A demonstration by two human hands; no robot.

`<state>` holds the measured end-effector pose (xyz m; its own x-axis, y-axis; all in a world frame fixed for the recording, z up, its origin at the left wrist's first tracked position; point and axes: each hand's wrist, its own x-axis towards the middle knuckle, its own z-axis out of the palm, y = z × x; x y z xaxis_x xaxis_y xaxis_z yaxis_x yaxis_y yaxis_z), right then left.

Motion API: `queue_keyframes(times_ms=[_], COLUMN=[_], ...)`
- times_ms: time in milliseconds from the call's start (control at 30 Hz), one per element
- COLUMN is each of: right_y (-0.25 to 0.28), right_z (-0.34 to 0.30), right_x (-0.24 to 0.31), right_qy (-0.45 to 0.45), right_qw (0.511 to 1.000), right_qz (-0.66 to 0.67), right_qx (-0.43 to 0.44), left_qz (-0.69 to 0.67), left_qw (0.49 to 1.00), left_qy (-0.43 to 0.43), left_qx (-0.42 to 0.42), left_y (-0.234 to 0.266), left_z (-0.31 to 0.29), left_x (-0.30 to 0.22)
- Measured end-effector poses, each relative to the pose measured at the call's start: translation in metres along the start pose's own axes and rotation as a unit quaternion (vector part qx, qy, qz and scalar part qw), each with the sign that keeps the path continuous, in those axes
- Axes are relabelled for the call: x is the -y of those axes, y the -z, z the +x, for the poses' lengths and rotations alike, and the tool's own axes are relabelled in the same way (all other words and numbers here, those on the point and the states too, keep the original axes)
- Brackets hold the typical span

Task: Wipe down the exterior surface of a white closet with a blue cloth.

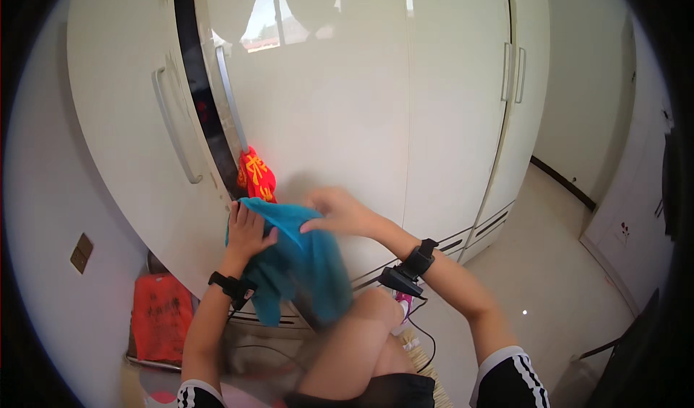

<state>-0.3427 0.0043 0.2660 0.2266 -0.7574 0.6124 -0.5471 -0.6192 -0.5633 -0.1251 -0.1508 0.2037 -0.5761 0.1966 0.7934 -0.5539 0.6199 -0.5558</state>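
A teal cloth hangs in loose folds in front of the wardrobe, above my bent leg; I cannot tell whether it is a towel or a garment. My left hand holds its upper left part, the fingers pointing up over the fabric and the thumb to the right. At the upper right edge my right hand grips the cloth between thumb and fingers, and motion blurs it a little. The lower right end of the cloth is also smeared by movement. Each wrist wears a black strap with a small device.
A white glossy wardrobe stands close ahead, its left door ajar. A red cloth item with yellow marks hangs by the metal handle. A red bag lies at lower left. Thin cables run near my legs.
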Motion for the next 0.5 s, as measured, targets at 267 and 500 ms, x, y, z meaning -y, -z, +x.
queue_keyframes(times_ms=[267, 500], right_y=[0.048, 0.127], right_z=[0.038, 0.101], right_x=[0.005, 0.041], right_qy=[-0.021, 0.055], right_qw=[0.986, 0.930], right_qz=[-0.038, -0.215], right_qx=[-0.162, -0.292], left_qz=[-0.042, -0.096], left_qw=[0.998, 0.993], left_qy=[0.028, 0.066], left_qx=[-0.033, -0.005], left_y=[-0.021, 0.030], left_z=[0.077, 0.218], left_x=[0.022, 0.036])
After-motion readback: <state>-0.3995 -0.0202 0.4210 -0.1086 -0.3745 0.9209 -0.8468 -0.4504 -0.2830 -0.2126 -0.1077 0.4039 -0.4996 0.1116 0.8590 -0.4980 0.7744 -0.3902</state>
